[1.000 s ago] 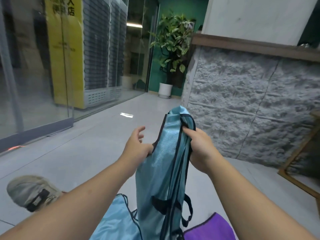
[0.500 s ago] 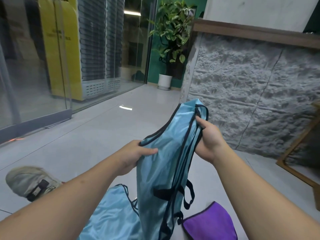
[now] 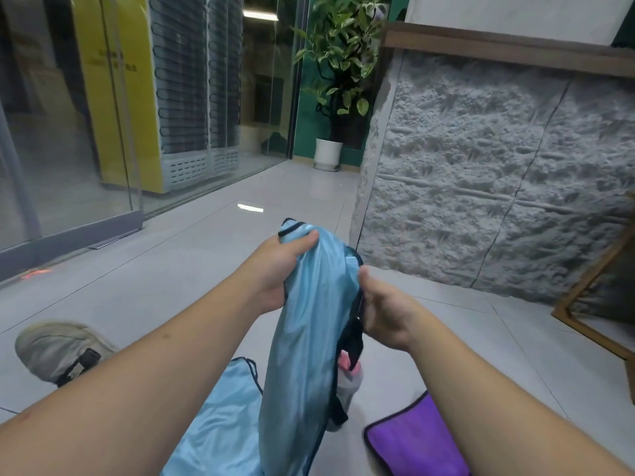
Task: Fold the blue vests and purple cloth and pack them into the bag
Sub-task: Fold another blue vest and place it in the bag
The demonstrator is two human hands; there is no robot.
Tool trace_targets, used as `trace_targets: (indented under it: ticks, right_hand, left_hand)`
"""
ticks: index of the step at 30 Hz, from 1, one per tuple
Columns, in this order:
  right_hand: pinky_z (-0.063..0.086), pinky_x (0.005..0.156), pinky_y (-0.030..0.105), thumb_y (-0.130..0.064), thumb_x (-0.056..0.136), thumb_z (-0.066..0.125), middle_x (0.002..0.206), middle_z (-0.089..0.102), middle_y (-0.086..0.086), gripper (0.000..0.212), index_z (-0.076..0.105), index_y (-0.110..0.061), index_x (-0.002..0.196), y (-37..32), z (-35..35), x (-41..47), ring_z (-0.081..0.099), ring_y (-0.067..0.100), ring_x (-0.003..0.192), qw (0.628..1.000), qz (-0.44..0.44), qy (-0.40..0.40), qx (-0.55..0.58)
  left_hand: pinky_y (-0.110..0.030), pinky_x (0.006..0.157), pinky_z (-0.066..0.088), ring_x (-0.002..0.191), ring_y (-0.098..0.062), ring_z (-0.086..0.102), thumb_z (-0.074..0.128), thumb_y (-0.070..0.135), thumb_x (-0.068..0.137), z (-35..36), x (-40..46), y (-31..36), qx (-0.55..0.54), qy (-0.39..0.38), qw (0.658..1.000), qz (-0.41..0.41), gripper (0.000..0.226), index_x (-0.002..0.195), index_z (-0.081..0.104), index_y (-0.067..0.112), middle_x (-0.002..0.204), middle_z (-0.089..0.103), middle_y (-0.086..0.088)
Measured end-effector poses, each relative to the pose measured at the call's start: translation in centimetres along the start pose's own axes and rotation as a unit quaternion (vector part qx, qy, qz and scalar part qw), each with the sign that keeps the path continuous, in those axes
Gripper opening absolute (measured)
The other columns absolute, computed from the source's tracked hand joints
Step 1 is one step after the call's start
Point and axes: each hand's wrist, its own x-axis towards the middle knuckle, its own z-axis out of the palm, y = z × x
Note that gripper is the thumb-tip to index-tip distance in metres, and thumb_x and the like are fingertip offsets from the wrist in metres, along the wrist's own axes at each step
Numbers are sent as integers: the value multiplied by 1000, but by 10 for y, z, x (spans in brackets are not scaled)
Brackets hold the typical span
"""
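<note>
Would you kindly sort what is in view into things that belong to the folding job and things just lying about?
Belongs to the job:
held blue vest, gripped by left hand and right hand
second blue vest on the floor
purple cloth

Just lying about:
potted plant
shoe
wooden frame

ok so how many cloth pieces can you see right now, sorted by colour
blue vests: 2, one held up in the left hand and right hand, at, and one lying on the floor
purple cloth: 1, lying on the floor
total: 3
</note>
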Motion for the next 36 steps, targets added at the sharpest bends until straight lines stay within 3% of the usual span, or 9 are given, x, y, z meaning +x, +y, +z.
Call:
trace_targets:
  ticks: [3, 5, 11, 18, 21, 23, 26, 31, 36]
  right_hand:
    - [55, 104, 49, -6, 87, 77, 120, 75, 21, 36, 72, 0, 122, 4, 10, 5, 72, 39, 113, 994, 18, 5, -107]
    - [59, 97, 50, 7, 83, 71, 110, 77, 24, 31, 74, 3, 113, -1, 12, 5, 74, 42, 103, 987, 34, 36, -152]
    - [57, 65, 33, -3, 92, 70, 96, 77, 18, 15, 80, -9, 83, -18, -2, -7, 73, 32, 81, 991, 31, 59, -116]
    - [63, 76, 38, -8, 101, 61, 116, 75, 18, 26, 69, -1, 124, -21, -7, -6, 75, 30, 94, 995, -22, 73, 69]
    - [65, 73, 35, -9, 104, 57, 106, 78, 15, 18, 71, -4, 114, -23, -6, -7, 77, 26, 86, 992, -36, 76, 95]
    - [64, 69, 34, -9, 105, 55, 101, 78, 14, 17, 72, -5, 108, -22, -6, -7, 77, 25, 81, 992, -32, 78, 91]
    - [64, 71, 36, -6, 104, 55, 102, 78, 15, 18, 73, -5, 108, -24, -7, -8, 77, 26, 82, 994, -19, 76, 80]
    - [48, 47, 31, 9, 93, 59, 93, 73, 16, 36, 68, -8, 124, -34, -17, -13, 70, 29, 63, 997, 19, 18, -78]
    - [62, 82, 44, 21, 88, 59, 120, 74, 21, 53, 67, -11, 129, -43, -19, -12, 75, 39, 106, 990, -12, 6, -144]
  left_hand:
    - [-46, 76, 63, 90, -34, 77, 72, 26, 98, 1, 2, 4, 29, 17, 999, 9, 22, 111, 71, 8, 103, 78, -19]
    - [-47, 81, 63, 91, -35, 77, 74, 25, 96, -4, 5, 5, 68, 41, 997, 26, 21, 108, 72, 7, 105, 77, -21]
    - [-51, 92, 60, 98, -35, 76, 78, 32, 93, -27, 8, 14, 130, 107, 986, 22, 24, 107, 72, 13, 109, 78, -17]
    - [-45, 88, 63, 106, -36, 74, 63, 61, 87, -43, -4, 10, -168, -51, 983, -63, 76, 118, 70, -8, 116, 73, -24]
    - [-27, 64, 61, 69, -23, 75, 69, 56, 78, -49, -8, -8, -92, -114, 986, -74, 57, 82, 80, 0, 79, 75, -13]
    - [-30, 76, 62, 79, -22, 76, 92, 29, 65, -54, -7, -18, -23, -128, 988, -81, 44, 98, 80, 3, 93, 78, -11]
    - [-46, 104, 53, 110, -30, 72, 76, 10, 85, -55, -1, -21, 40, -120, 990, -69, 45, 129, 68, 4, 125, 73, -18]
    - [-44, 94, 57, 108, -30, 74, 62, 5, 101, -44, 4, -17, 139, -56, 988, -37, 25, 125, 67, 11, 120, 76, -13]
    - [-46, 88, 61, 101, -34, 76, 65, 4, 99, -44, 8, -13, 149, 3, 989, -7, 20, 119, 71, 6, 112, 78, -16]
